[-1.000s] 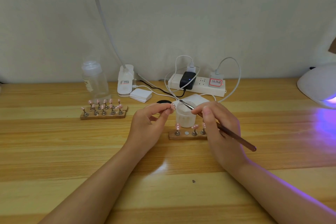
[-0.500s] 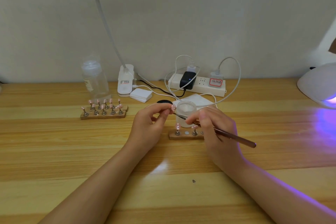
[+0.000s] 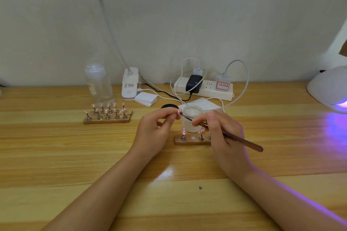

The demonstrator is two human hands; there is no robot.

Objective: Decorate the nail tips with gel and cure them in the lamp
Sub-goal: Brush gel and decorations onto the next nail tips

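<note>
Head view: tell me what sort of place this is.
Probably a home nail-art desk rather than a salon. A curing lamp glows purple at the right edge, wooden racks hold pink nail tips on stands, and the right hand works a brush on a tip pinched in the left hand.

Soft, even light fills the scene, bright without harshness. A domed white curing lamp at the right edge of the pale wooden desk gives off violet light, which spreads as a purple sheen over the desk's right side and along the right forearm. A small white glare spot sits on the desk between the forearms. Shadows are faint. The wide-angle lens bows the desk's far edge, and the picture is slightly soft throughout.
</note>
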